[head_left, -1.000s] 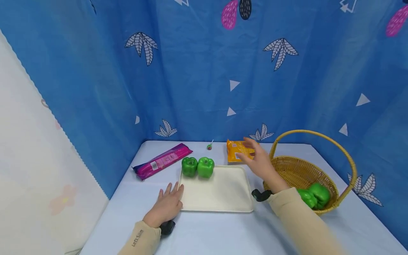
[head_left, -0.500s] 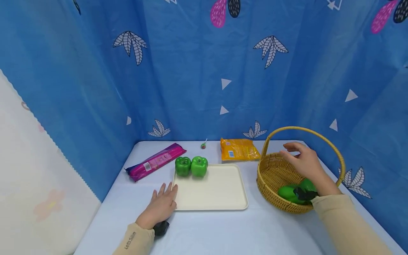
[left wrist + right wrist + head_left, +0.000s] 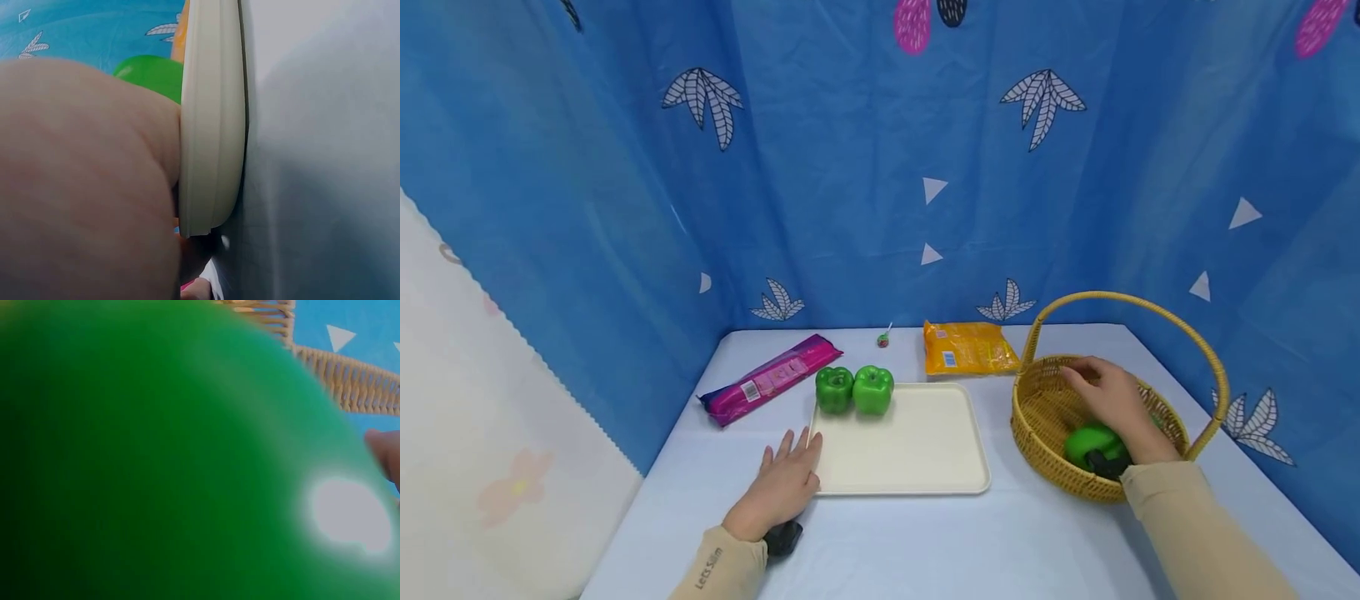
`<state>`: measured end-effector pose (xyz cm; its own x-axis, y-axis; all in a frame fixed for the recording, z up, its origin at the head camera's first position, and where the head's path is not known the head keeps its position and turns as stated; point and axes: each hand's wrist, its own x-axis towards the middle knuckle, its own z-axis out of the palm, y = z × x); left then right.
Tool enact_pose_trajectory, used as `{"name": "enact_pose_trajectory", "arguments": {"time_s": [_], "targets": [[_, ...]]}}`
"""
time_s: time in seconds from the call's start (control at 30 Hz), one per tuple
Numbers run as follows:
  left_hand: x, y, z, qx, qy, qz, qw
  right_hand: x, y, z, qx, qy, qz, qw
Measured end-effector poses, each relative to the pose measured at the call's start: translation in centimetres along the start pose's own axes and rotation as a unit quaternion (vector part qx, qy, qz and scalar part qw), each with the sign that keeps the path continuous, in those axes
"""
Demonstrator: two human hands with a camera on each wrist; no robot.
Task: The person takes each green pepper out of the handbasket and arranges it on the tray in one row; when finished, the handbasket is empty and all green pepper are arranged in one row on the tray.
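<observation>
My left hand (image 3: 782,483) rests with spread, straight fingers at the left edge of a cream tray (image 3: 910,450). The tray's rim (image 3: 212,125) stands right beside that hand in the left wrist view. Two green bell peppers (image 3: 835,390) sit side by side at the tray's back left corner. Over the inside of a wicker basket (image 3: 1037,433), my right hand (image 3: 1108,396) is lowered with bent fingers and a gap at the thumb. Below its wrist lies a green bell pepper (image 3: 1092,442), which fills most of the right wrist view. Another pepper there is mostly hidden by the hand.
A long pink and purple packet (image 3: 775,379) lies left of the tray. At the back are a small lollipop (image 3: 883,340) and an orange packet (image 3: 970,350). The basket's tall handle (image 3: 1138,298) arches above the right hand. A blue curtain (image 3: 865,167) hangs behind the table.
My right hand has gone from near the orange packet rightward to the basket, then down into it. The left hand stays at the tray's edge. The camera view has shifted slightly.
</observation>
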<state>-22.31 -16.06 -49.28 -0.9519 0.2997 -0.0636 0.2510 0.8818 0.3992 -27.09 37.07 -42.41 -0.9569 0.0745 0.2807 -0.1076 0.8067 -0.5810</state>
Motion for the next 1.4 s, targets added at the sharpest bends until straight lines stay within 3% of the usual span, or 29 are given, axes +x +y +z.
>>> {"name": "enact_pose_trajectory", "arguments": {"time_s": [0.2, 0.33, 0.43, 0.57, 0.8, 0.93, 1.17, 1.4], "targets": [[0.0, -0.3, -0.7, 0.013, 0.011, -0.007, 0.9998, 0.9, -0.2, -0.1, -0.019, -0.05, 0.011, 0.9985], [0.2, -0.4, -0.8, 0.009, 0.009, -0.001, 0.9999, 1.1, -0.2, -0.2, -0.044, -0.106, -0.008, 0.9934], [0.3, -0.5, -0.6, 0.014, 0.008, -0.003, 0.9999, 1.1, -0.2, -0.2, -0.028, -0.167, -0.015, 0.9854], [0.2, -0.4, -0.3, 0.013, 0.004, -0.006, 0.9999, 0.6, -0.3, -0.2, 0.017, -0.225, 0.018, 0.9742], [0.1, 0.0, -0.2, 0.01, 0.004, -0.001, 0.9999, -0.2, -0.3, -0.4, 0.005, -0.238, 0.07, 0.9688], [0.0, 0.1, 0.1, 0.007, 0.002, -0.003, 1.0, -0.3, 0.0, -0.3, 0.004, -0.239, 0.077, 0.9679], [0.0, 0.0, 0.3, 0.01, 0.004, 0.001, 0.9999, -0.5, 0.2, 0.2, 0.013, -0.143, 0.026, 0.9893], [0.0, 0.1, 0.3, 0.009, 0.0, -0.001, 1.0, -0.6, 0.8, 0.7, -0.045, -0.111, -0.015, 0.9927]]}}
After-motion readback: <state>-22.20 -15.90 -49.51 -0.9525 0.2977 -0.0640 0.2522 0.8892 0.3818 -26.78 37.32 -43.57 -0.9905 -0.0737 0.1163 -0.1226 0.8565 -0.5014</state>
